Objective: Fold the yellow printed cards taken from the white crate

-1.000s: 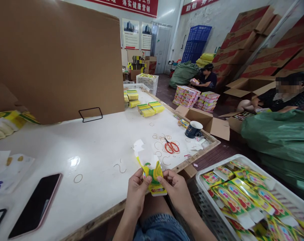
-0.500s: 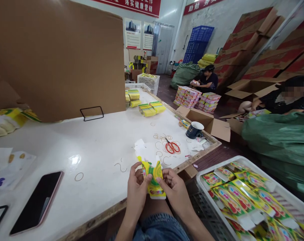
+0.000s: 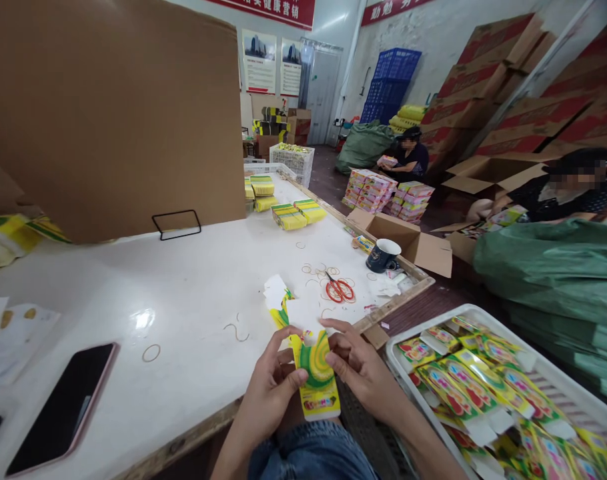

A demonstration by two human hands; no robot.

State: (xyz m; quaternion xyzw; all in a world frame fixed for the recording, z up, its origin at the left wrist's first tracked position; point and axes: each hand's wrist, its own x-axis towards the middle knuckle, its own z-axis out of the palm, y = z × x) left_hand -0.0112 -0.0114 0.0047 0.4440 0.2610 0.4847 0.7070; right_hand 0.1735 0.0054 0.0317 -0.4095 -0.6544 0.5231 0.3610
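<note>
Both my hands hold a flat yellow-and-green printed carton (image 3: 313,363) with white flaps, over the near edge of the white table (image 3: 183,293). My left hand (image 3: 273,383) pinches its left side with the thumb on the printed face. From the right, my right hand (image 3: 361,370) grips the other side, index finger stretched across the top. The carton's white flaps point up and away from me. Its lower end hangs over my lap.
A white crate (image 3: 408,333) of similar flat cartons sits at my right. On the table lie a phone (image 3: 58,410), red scissors (image 3: 339,290), rubber bands (image 3: 151,353), a dark mug (image 3: 383,255) and yellow bundles (image 3: 298,215). A cardboard sheet (image 3: 113,113) stands behind. Two people sit at right.
The carton has shifted lower and closer to me, and my right index finger now stretches across its top. My left fingers have spread a little.
</note>
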